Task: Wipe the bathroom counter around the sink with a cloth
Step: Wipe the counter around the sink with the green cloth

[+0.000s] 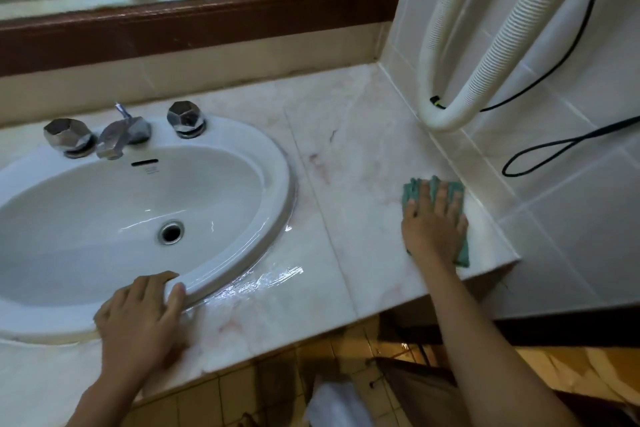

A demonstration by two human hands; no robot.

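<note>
Pressing the green cloth [420,191] flat on the marble counter [363,156] with straight fingers, the right hand [434,225] works near the tiled wall [571,218]. The left hand [142,319] rests open on the sink [277,191] rim, probably to steady the body while reaching.
</note>
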